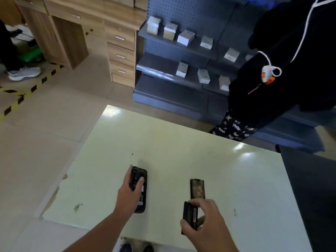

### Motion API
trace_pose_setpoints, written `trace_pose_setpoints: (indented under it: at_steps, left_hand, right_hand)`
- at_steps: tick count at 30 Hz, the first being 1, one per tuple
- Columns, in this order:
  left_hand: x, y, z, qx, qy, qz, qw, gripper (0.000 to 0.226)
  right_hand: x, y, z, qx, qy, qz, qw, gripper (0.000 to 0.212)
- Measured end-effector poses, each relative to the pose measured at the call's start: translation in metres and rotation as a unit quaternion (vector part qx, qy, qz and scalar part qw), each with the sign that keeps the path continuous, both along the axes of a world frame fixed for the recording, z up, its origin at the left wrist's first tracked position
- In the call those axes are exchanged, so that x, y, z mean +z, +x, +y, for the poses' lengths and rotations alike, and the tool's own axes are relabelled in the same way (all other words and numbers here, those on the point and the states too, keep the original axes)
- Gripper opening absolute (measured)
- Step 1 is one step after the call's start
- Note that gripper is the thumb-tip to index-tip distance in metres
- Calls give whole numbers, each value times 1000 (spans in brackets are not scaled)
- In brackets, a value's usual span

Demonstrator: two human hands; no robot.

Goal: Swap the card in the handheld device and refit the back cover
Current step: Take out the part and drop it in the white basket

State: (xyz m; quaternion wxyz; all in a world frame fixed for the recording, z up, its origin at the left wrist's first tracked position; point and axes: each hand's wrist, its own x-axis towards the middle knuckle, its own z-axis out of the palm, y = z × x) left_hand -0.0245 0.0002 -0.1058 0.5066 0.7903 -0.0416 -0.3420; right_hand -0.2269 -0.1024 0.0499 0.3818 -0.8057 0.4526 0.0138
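Observation:
A black handheld device (141,195) lies lengthwise on the white table (181,151), its opened back facing up with labels showing. My left hand (130,192) grips its upper left side, thumb across the top part. To the right, a dark flat back cover (197,188) lies on the table. Just below it my right hand (203,222) holds a black rectangular block with a white label, likely the battery (190,214), lifted off the table. No card can be made out.
A person in dark clothes (283,70) stands at the table's far right corner. Behind are grey shelves (172,51) with small boxes and a wooden desk (87,24). Hazard tape (21,95) crosses the floor at left. The table's left edge is chipped.

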Motion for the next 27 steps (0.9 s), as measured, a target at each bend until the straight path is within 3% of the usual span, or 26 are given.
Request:
trace_pose_setpoints:
  at_steps: [5, 10, 13, 18, 22, 27]
  left_hand:
    - [-12, 3, -12, -67, 21, -68, 995, 65]
    - [-3, -19, -20, -101, 194, -225, 950, 64]
    - [33, -28, -22, -193, 148, -321, 915, 55]
    - [97, -55, -44, -388, 73, -428, 813, 55]
    - [137, -79, -73, -457, 40, -472, 753, 49]
    - [155, -117, -106, -497, 19, -504, 706, 49]
  right_hand:
    - [-10, 1, -7, 1, 3, 23, 1000, 44]
    - [-5, 6, -11, 17, -17, 53, 998, 39]
    - [4, 9, -17, 42, -65, 78, 994, 39]
    - [21, -5, -39, 59, -137, 152, 977, 38]
    - [36, -36, -60, 45, -165, 185, 968, 37]
    - [50, -95, -90, -20, -163, 186, 969, 38]
